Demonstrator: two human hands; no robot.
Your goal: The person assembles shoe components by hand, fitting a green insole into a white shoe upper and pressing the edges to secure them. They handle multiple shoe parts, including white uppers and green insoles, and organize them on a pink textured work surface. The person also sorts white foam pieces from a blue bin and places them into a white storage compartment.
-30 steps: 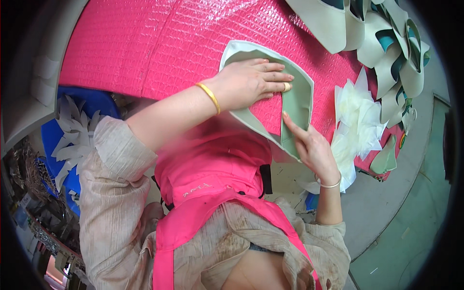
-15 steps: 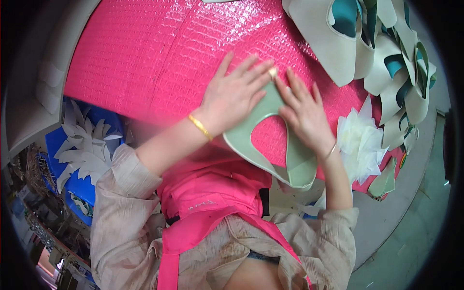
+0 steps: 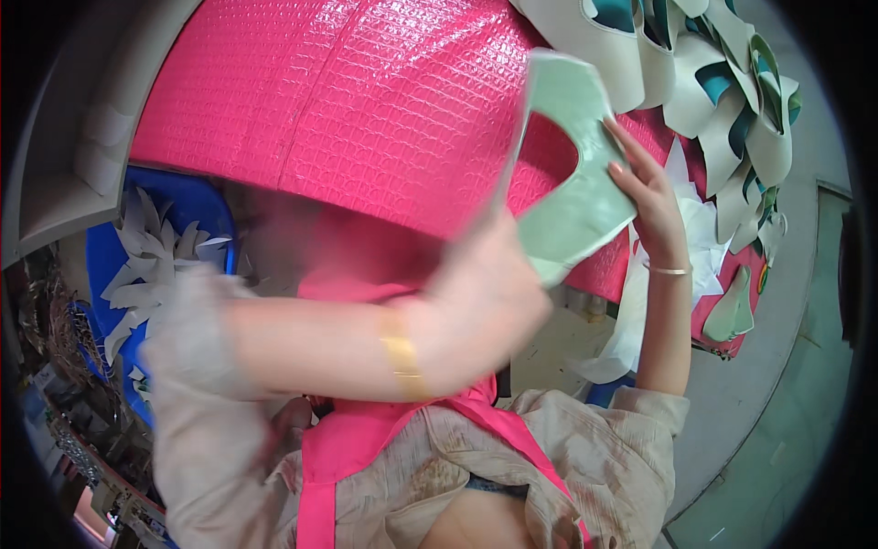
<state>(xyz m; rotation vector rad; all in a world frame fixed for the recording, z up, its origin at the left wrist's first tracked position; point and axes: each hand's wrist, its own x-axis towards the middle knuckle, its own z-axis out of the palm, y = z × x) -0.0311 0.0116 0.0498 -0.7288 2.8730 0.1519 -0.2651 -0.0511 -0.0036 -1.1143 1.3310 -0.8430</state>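
Note:
A pale green shoe upper (image 3: 590, 178) with a large cut-out is raised over the pink table covering. My right hand (image 3: 654, 188) grips its right edge, with fingertips lying on the green face and the thumb not clearly seen. My left hand (image 3: 494, 288) is smeared by motion at the lower left edge of the upper. Its fingers cannot be made out, so whether it holds the edge is unclear.
Pink textured sheet (image 3: 366, 101) covers the table. Several pale shoe uppers with teal linings (image 3: 718, 91) hang together at the far right. White thin sheets (image 3: 700, 220) and a small green piece (image 3: 730, 306) lie at the right. A blue bin (image 3: 206, 206) holds white cut pieces at the left.
The shoe upper has been lifted and turned, its narrow end now farther away and to the right. My left hand came back toward my body; my right hand shifted right along the edge.

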